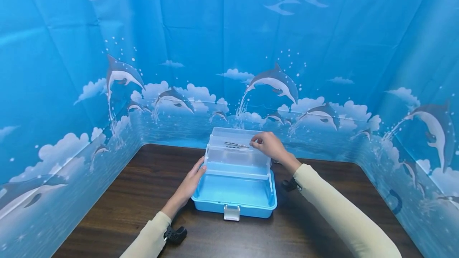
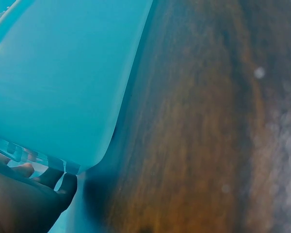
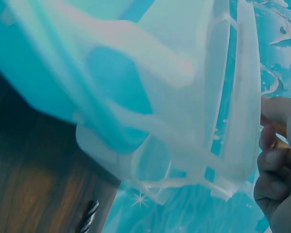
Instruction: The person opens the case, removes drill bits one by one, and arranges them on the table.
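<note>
A light-blue toolbox [image 1: 234, 212] with a translucent folding tray [image 1: 233, 156] stands open on the table. My left hand [image 1: 190, 182] holds its left rear side, with the thumb near the rim. In the left wrist view, fingers [image 2: 51, 179] bend around the box's corner. Several slim metal drill bits [image 1: 236, 145] lie in the upper part of the tray. Over the tray's right half is my right hand [image 1: 270, 146], thumb and index finger close together beside the bits' ends. Whether it pinches a bit is hidden.
Another drill bit [image 3: 90, 216] lies on the dark wooden table [image 1: 136, 186] behind the box. A white latch [image 1: 231, 212] hangs at the box's front. A blue dolphin-print curtain [image 1: 193, 51] encloses the table's back and sides.
</note>
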Available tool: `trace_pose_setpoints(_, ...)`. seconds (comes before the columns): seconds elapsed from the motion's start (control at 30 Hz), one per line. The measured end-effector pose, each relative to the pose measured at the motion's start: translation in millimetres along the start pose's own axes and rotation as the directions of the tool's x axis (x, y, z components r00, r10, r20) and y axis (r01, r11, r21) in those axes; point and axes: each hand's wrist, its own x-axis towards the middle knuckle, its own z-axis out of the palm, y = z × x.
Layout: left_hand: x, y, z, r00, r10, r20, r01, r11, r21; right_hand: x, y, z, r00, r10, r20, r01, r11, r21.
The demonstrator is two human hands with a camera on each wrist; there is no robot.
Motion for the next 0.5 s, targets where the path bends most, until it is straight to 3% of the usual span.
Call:
trace_pose_setpoints(0.23,-1.6,-2.8,2.2,1.000,0.008,0.007,-0.008,1.000,-0.013,8.9,-1.6,8.2,0.995,0.035,0.090,-0.034,0.999,-0.012)
trace_pose_setpoints(0.5,-0.6,0.6,0.7,1.000,0.010,-0.001,-0.010,1.000,-0.009,14.9,-4.4,10.2,0.993,0.050,0.102,-0.051,0.999,0.004)
